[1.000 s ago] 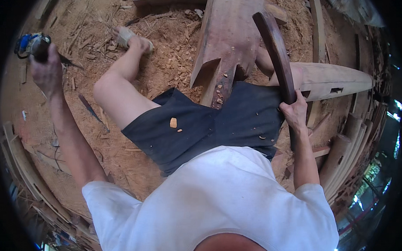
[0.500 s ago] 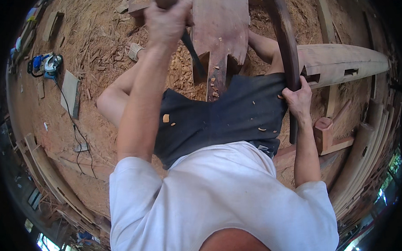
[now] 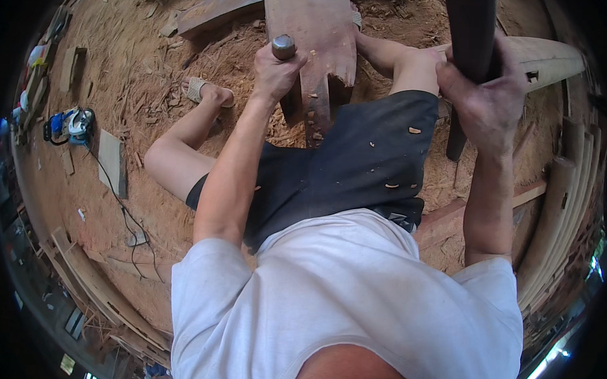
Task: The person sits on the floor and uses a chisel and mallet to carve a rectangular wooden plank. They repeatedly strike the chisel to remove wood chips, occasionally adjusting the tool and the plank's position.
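Observation:
My left hand [image 3: 276, 73] is closed around the handle of a chisel [image 3: 283, 46], whose rounded, shiny butt end faces up. The chisel's blade is hidden beneath the hand. Under and beside that hand lies a thick wooden beam [image 3: 314, 26], between my legs, with notches cut into its near end and chips on it. My right hand [image 3: 484, 102] grips a long dark wooden bar [image 3: 471, 35], raised over my right knee. The bar's thick end rises toward the top edge, while its lower end sticks out below the hand.
A blue and white corded power tool [image 3: 70, 126] sits on the chip-covered ground at left, near a flat board [image 3: 112, 161]. A rounded timber with mortises [image 3: 552, 56] lies at far right. Long poles [image 3: 553, 211] are stacked along the right side, and planks [image 3: 103, 286] at lower left.
My right hand has lifted the dark bar up and to the right, off my thigh. My left hand has come lower and turned the chisel more upright, its butt end toward me.

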Action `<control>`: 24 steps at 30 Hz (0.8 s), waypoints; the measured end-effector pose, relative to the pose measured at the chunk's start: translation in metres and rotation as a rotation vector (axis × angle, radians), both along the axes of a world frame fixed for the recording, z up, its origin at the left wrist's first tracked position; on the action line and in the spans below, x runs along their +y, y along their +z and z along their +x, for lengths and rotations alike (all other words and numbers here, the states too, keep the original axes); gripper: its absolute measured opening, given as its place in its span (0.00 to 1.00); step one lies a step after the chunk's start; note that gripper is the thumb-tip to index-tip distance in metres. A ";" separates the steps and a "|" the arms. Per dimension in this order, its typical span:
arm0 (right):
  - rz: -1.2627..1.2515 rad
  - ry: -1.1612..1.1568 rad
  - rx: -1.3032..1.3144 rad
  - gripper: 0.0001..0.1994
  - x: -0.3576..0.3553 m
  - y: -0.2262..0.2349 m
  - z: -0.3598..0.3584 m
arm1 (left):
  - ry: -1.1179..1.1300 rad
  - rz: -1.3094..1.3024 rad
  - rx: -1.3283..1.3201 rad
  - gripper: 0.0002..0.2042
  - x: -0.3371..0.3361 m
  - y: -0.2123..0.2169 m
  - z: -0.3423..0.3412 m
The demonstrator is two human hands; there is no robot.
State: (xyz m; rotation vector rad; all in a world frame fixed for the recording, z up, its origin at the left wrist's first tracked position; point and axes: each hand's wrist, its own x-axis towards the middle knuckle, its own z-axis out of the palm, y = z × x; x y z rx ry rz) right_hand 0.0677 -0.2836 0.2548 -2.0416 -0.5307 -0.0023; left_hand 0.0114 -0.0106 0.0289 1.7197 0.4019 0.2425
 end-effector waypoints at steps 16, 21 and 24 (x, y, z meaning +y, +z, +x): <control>-0.462 0.243 0.081 0.20 0.076 -0.061 -0.027 | -0.112 0.180 0.004 0.06 0.016 0.000 -0.018; -0.307 0.130 -0.089 0.20 0.082 -0.037 -0.017 | -0.135 -0.046 0.016 0.07 0.025 -0.011 -0.014; -0.687 0.213 0.079 0.19 0.094 -0.056 -0.028 | -0.082 0.174 -0.110 0.07 0.021 -0.012 -0.012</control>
